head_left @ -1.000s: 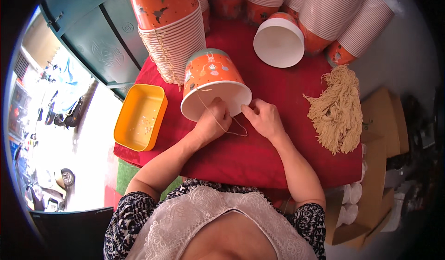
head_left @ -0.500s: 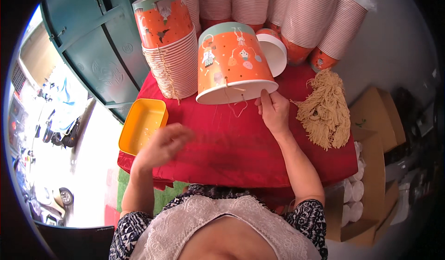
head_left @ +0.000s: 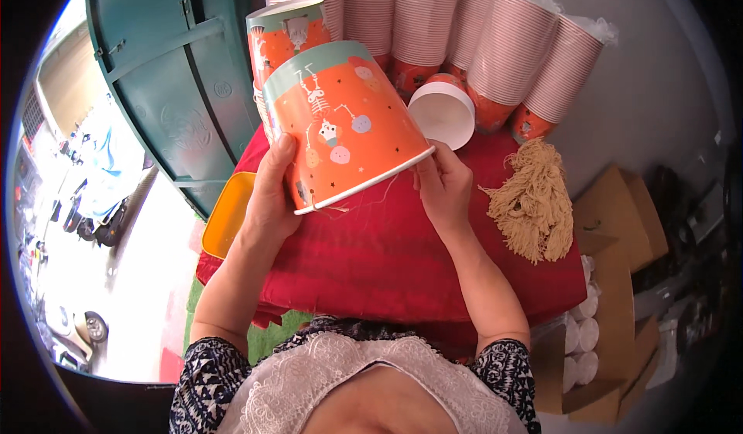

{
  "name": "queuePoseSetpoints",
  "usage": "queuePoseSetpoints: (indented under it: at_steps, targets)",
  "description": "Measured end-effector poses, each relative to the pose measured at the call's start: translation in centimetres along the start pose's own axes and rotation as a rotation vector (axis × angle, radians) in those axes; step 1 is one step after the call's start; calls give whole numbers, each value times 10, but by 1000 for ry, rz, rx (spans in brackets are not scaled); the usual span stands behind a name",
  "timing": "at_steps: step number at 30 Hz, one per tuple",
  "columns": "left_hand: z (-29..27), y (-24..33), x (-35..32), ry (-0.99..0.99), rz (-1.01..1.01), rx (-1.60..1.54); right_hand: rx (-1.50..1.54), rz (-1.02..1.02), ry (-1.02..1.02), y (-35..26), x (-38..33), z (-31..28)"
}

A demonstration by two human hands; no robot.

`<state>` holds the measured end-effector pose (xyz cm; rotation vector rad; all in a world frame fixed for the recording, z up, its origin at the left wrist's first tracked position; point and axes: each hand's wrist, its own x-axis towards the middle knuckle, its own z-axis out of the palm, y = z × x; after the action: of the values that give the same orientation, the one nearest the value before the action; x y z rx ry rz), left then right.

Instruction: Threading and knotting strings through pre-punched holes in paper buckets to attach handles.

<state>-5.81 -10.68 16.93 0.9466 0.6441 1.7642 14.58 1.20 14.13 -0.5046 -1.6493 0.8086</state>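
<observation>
An orange paper bucket with a green band and skeleton pictures is held up over the table, tilted, its white rim toward me. My left hand grips its left side, thumb on the printed wall. At the right end of the rim, my right hand pinches the edge. A thin tan string comes through the wall near the rim at the left and hangs loosely below it. Behind the bucket, a stack of like buckets is partly hidden.
On the red tablecloth are a yellow tray at left and a bundle of tan strings at right. Another bucket lies tipped behind. Tall wrapped bucket stacks line the back. An open cardboard box stands at right.
My left hand has come up from beside the yellow tray onto the bucket. The bucket has turned and moved left, and its string now shows near its left side.
</observation>
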Motion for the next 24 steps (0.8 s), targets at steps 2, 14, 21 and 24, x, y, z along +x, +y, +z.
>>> queuePoseSetpoints:
  at_steps: [2,14,21,24]
  targets:
    - [7,-4,0,22,8,-59,-22,15,40,5,0,6]
    - [13,-25,-7,15,208,54,-233,-174,162,21,6,32]
    - [12,-25,-9,38,168,56,-280,-40,64,26,-2,35]
    - [14,-28,-11,37,140,5,-209,-159,119,25,-2,36]
